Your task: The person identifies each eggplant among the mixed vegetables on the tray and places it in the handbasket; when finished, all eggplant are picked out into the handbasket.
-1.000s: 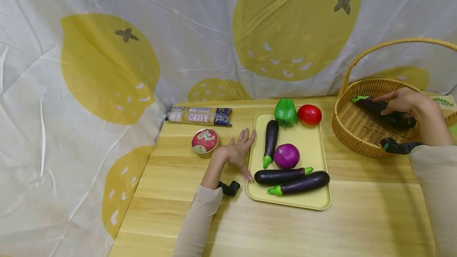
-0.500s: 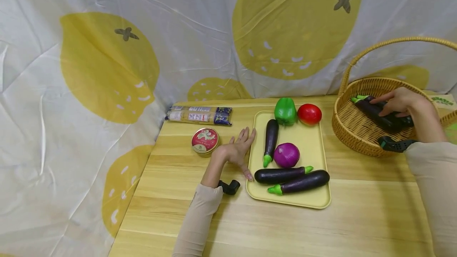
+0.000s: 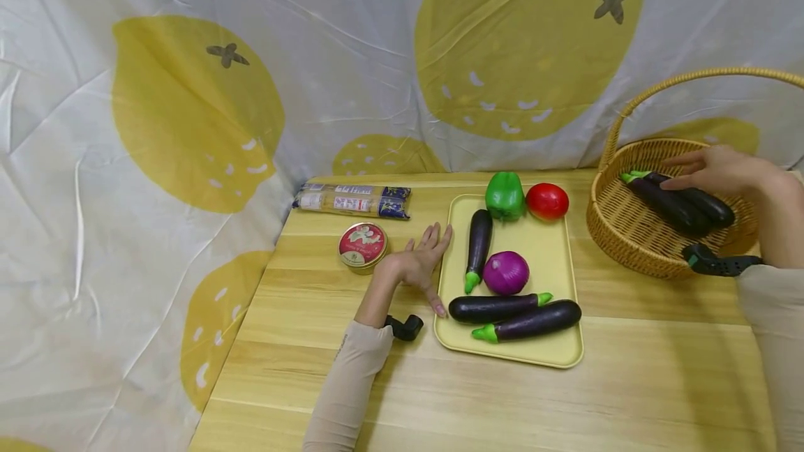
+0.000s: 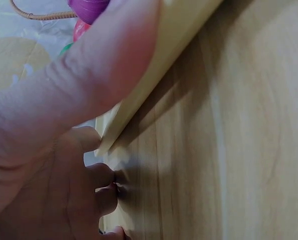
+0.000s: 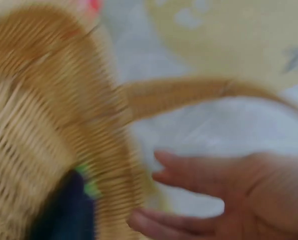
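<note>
Two eggplants [image 3: 677,206] lie side by side in the wicker basket [image 3: 618,236] at the right, green stems toward the back left. Just above them hovers my right hand [image 3: 722,171], fingers extended and holding nothing; the right wrist view is blurred but shows the hand [image 5: 239,195] apart from the eggplant [image 5: 68,210]. My left hand [image 3: 417,267] is spread at the left rim of the pale yellow tray [image 3: 546,257], touching its edge. On the tray are one upright eggplant [image 3: 479,246], two more eggplants [image 3: 534,321] along the front, and a purple onion [image 3: 506,273].
A green bell pepper [image 3: 504,195] and a red tomato-like fruit [image 3: 547,201] sit at the tray's back edge. Left of the tray are a round red tin [image 3: 363,246] and a clear pasta packet [image 3: 353,201]. The basket's tall handle [image 3: 703,74] arches over it.
My right hand has let go of the eggplant in the basket and risen off it toward the right. That eggplant now lies beside the other one. My left hand stays put.
</note>
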Demonstrator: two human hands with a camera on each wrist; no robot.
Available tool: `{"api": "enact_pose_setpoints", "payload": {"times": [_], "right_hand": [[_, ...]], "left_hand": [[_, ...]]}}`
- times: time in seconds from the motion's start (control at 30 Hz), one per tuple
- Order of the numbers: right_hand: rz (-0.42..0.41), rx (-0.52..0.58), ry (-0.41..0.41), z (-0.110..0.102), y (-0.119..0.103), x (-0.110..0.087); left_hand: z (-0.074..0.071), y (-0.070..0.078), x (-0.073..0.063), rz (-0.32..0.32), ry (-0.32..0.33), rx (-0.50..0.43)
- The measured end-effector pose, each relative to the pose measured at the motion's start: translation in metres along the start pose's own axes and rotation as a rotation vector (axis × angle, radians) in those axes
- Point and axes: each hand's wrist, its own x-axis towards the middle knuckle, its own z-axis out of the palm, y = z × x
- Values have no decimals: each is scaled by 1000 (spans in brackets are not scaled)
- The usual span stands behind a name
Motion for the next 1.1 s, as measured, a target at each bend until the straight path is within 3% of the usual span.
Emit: {"api": "enact_pose_setpoints", "payload": {"times": [0.17, 0.27, 0.4, 0.53, 0.8, 0.93, 1.1], "right_hand": [[-157, 79, 37, 5, -43, -32], [-318, 130, 70, 24, -68, -51], [-560, 178, 55, 54, -95, -65], [-688, 232, -19, 85, -111, -66], [-811, 367, -200, 131, -119, -49], [-797, 418, -269, 140, -121, -44], [-780, 403, -278, 147, -126, -41]], "left_hand": [[0, 0, 0, -1, -1, 4], [-1, 0, 0, 1, -2, 5], [-1, 0, 0, 3, -3, 12], [-1, 0, -1, 5, -7, 9], [0, -1, 0, 7, -6, 3], [0, -1, -1, 2, -3, 7], [0, -1, -1, 10, -5, 6]]}}
